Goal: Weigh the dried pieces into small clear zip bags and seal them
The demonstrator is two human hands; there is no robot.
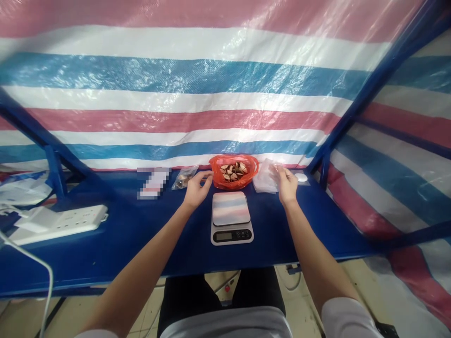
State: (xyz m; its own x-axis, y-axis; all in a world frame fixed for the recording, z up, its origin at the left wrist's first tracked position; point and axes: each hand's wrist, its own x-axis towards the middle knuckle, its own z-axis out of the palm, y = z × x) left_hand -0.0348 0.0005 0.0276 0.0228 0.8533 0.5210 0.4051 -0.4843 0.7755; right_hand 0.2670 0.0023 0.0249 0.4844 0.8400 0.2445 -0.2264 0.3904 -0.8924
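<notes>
My left hand (198, 188) is at the left edge of a red plastic bag (217, 177), its fingers stretched out and holding nothing that I can see. Brown-and-cream chunks (233, 172) fill the mouth of that bag. To the right, my right hand (287, 184) has its thumb and fingers pinched on the edge of a clear plastic bag (265, 177) in a small pile of such bags. A kitchen scale (231, 209) with a reflective plate stands between my forearms, with nothing on it; its display looks blank.
Left of my left hand lies a small clear bag with brown pieces (183, 178), then a blurred-out item (153, 183). A white power strip (75, 220) and cable occupy the blue table's left side. A white round object (301, 178) sits at right. Striped sheeting (197, 108) hangs behind.
</notes>
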